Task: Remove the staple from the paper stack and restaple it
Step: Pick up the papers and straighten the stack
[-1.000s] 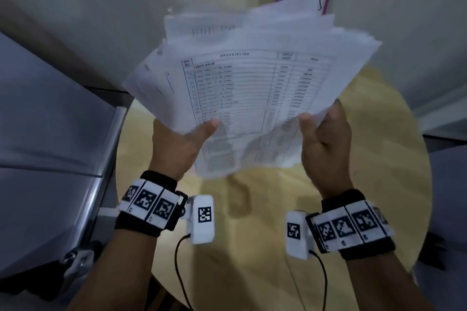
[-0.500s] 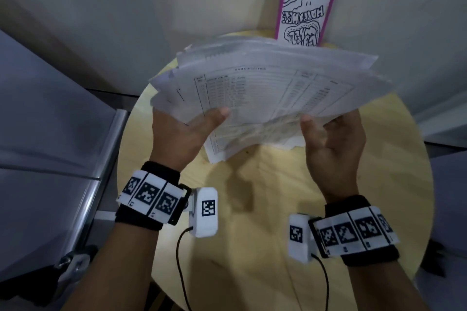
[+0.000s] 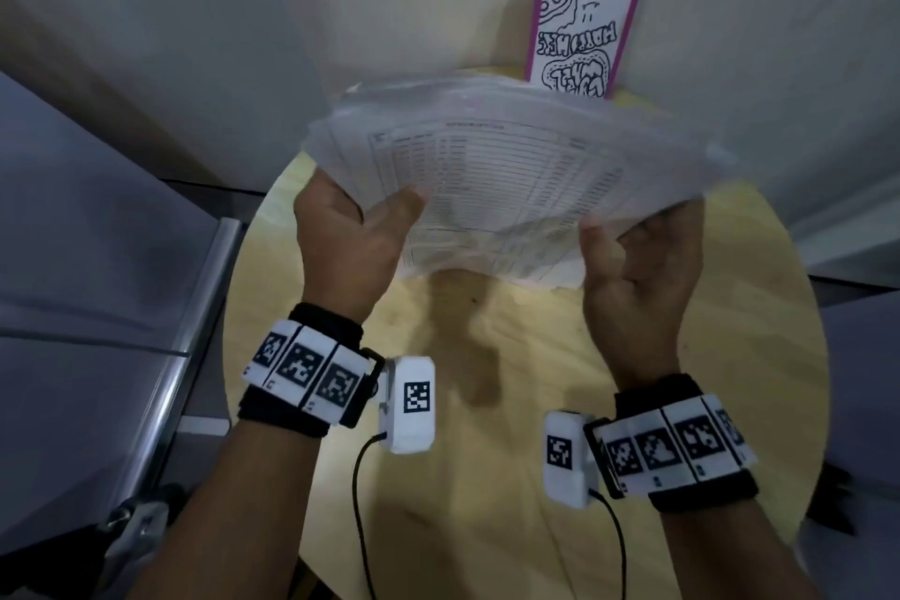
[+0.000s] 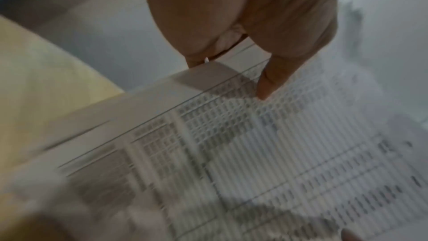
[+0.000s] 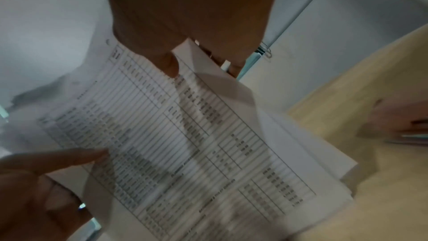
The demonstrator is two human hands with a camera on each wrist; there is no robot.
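A stack of white printed sheets [image 3: 496,180], fanned and uneven, hangs in the air over the round wooden table [image 3: 511,404]. My left hand [image 3: 350,229] grips its left edge, thumb on top of the table print. My right hand [image 3: 643,253] holds the right edge, thumb on top and fingers underneath. The left wrist view shows the thumb on the top sheet [image 4: 231,144]. In the right wrist view the paper stack [image 5: 185,135] sags between both hands. No staple, staple remover or stapler shows in any view.
A pink-framed card [image 3: 579,34] with black doodles leans against the wall behind the table. A grey cabinet with a metal edge [image 3: 185,336] stands at the left. Wrist cameras with cables hang under both forearms.
The stack has tipped from nearly upright and facing me to almost flat, and has come lower over the table. Both hands kept their hold on its edges.
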